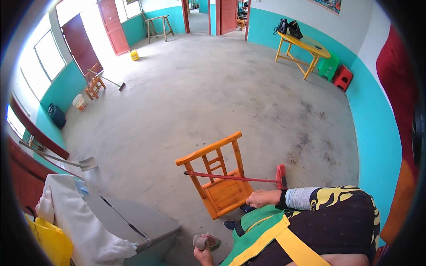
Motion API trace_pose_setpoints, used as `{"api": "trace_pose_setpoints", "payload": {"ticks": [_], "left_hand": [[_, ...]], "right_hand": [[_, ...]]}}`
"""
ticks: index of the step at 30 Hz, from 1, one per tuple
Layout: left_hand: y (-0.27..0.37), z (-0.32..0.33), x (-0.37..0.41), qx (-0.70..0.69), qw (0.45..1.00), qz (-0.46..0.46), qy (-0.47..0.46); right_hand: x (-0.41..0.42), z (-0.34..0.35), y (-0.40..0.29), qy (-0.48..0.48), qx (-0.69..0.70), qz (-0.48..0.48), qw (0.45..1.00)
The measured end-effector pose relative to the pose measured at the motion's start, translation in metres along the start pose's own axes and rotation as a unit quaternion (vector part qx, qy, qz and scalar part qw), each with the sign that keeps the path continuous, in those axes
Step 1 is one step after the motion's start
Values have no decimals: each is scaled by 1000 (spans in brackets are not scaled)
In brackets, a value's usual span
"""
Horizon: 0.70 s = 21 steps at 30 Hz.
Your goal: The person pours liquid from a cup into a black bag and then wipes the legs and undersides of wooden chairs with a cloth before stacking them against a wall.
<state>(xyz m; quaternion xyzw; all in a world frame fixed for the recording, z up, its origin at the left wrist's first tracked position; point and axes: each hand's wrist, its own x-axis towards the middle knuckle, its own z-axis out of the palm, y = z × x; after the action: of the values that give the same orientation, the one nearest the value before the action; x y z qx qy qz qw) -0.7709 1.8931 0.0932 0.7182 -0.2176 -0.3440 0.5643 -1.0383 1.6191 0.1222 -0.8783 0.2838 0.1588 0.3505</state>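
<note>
My left hand (pixel 203 253) is at the bottom centre, its fingers closed around a grey-brown, worn-looking cloth or sponge (pixel 200 242). Just beyond it, low down, is a reddish and green object (pixel 213 240) that I cannot make out. My right hand (pixel 258 199) rests at the front corner of the seat of an orange wooden chair (pixel 226 194), fingers curled on its edge. A red-handled broom (pixel 233 178) lies slanting across the chair, its red head (pixel 281 176) to the right of the seat.
A grey cabinet or box (pixel 133 216) with a white cloth (pixel 73 212) stands at lower left, a shovel (pixel 88 163) behind it. Farther off are a yellow table (pixel 309 46), a red stool (pixel 342 78), a wooden chair (pixel 95 83), a bucket (pixel 79 102) and a gas cylinder (pixel 56 115).
</note>
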Motion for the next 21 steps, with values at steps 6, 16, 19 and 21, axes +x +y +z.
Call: {"api": "trace_pose_setpoints", "payload": {"ticks": [6, 16, 19, 21], "left_hand": [[27, 19, -1, 9, 997, -71, -5], [17, 25, -59, 88, 977, -174, 85], [-9, 25, -86, 94, 971, -187, 112], [-16, 27, -104, 127, 959, -224, 120]], "right_hand": [[48, 29, 38, 26, 5, -62, 998], [217, 3, 64, 167, -15, 42, 985], [265, -1, 70, 121, 4, 90, 989], [286, 2, 69, 174, 5, 113, 978]]}}
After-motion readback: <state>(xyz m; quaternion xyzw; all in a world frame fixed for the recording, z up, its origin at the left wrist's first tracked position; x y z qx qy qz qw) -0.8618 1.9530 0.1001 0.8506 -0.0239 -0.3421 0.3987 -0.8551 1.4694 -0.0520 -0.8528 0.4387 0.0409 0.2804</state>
